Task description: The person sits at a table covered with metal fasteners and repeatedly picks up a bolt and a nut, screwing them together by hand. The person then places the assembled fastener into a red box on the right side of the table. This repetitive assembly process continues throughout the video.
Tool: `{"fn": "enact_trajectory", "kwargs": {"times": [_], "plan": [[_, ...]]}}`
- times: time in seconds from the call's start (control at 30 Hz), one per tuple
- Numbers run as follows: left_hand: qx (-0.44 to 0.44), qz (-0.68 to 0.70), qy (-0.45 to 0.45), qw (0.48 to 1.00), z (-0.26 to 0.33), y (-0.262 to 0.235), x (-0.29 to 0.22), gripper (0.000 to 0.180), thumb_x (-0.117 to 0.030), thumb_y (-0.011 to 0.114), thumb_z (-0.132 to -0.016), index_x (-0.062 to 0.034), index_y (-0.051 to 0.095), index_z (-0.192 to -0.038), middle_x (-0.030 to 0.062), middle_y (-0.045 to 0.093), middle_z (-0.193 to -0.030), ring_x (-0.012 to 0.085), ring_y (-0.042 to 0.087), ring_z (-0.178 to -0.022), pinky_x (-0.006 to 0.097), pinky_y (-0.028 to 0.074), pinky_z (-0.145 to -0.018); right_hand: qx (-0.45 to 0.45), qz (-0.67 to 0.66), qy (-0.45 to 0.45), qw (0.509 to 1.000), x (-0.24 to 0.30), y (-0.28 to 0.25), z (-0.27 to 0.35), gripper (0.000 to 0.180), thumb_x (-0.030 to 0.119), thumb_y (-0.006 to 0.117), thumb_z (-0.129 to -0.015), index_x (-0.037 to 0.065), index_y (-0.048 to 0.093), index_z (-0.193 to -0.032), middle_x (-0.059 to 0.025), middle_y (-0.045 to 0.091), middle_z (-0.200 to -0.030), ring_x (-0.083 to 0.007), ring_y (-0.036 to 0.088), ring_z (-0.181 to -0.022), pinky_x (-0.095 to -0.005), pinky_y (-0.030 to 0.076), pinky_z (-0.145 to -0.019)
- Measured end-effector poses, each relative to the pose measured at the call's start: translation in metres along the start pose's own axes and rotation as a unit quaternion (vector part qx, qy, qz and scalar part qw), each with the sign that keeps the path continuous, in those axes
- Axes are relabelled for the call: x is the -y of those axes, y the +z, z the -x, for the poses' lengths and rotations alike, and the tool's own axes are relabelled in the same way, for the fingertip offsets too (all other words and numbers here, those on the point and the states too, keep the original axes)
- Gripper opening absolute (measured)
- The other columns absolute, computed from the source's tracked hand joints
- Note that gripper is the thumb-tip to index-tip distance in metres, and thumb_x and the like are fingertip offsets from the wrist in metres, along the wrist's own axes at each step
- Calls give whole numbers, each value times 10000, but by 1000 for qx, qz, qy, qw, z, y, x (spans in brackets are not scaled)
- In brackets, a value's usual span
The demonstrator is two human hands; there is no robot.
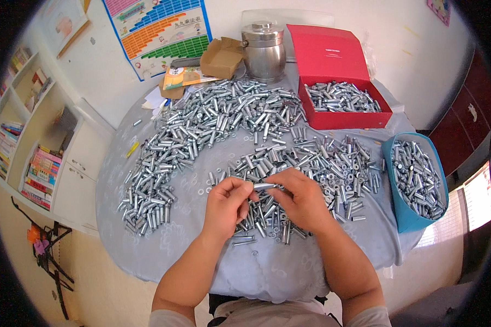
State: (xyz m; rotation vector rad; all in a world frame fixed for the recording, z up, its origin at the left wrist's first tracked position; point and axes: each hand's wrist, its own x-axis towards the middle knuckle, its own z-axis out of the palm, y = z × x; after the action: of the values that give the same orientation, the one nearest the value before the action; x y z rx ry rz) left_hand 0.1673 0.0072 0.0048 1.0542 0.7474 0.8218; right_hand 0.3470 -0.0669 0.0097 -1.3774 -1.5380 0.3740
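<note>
Fingers [244, 190] pinching metal cylinder [264, 186], metal heap [229, 109], red box [352, 121]

One red box [343, 120], and round it we go! Just left of it, one steel pot [264, 52]; farther left, one cardboard box [215, 66], then one wall chart [163, 39]. Nearer and right of it, one teal bin [400, 210]. Metal parts beyond counting, but two heaps: a left heap [218, 117], a nearer heap [300, 156]. Well left, one yellow stick [132, 149]. Nearer too, one left hand [226, 203], one right hand [304, 200], one metal cylinder [263, 186] between them!
</note>
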Motion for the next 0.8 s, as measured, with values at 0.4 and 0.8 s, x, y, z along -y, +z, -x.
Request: {"fn": "enact_trajectory", "kwargs": {"times": [0.4,0.8], "plan": [[-50,-344,138,927,-3,-12,-4,291,-42,675,-863,-54,701,-1152,73,622,-1230,73,549,-694,231,471,-651,-159,83,46,983,-4,3,-4,306,25,686,-858,36,658,-1163,-149,600,-1127,-232,636,-786,-291,524,-608],[-282,-690,95,660,86,-119,-33,412,-331,721,-833,-26,692,-1108,166,637,-1195,326,622,-1032,415,511,-855,-160,73,10,984,-5,7,0,254,6,680,-857,47,670,-1107,-131,616,-1118,-190,630,-773,-269,489,-544]]}}
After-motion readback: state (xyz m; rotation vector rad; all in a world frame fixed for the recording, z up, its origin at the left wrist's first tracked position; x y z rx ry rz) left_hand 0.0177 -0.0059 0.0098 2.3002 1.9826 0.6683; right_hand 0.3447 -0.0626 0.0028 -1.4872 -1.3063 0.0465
